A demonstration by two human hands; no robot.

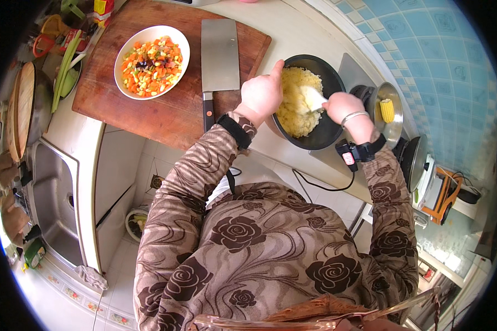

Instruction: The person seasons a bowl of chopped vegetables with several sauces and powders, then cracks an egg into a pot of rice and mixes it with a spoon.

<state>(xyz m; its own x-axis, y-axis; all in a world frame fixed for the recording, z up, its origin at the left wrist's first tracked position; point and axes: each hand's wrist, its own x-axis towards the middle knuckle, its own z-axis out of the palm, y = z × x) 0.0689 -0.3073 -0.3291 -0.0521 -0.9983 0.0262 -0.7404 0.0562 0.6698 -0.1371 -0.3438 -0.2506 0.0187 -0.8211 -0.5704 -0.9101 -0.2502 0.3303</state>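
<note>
A dark pot (333, 124) holds yellowish rice (297, 120), some of it coated as if with egg. My right hand (346, 108) grips a white spatula or rice paddle (314, 99), whose blurred head is in the rice. At the pot's left rim rests my left hand (263, 93), its fingers closed on the rim and one digit pointing along it. Just left of that hand, a cleaver (220, 56) lies on the wooden cutting board (174, 120). Also on the board is a white bowl (119, 82) of diced carrot, corn kernels and other bits (151, 66).
A metal bowl (399, 99) with a piece of corn cob (387, 111) stands right of the pot, near a lidded pan (416, 165) and the tiled wall (443, 53). Green stalks (66, 72) lie at the left, above the steel sink (56, 207). A black cable (331, 188) hangs from my right wrist.
</note>
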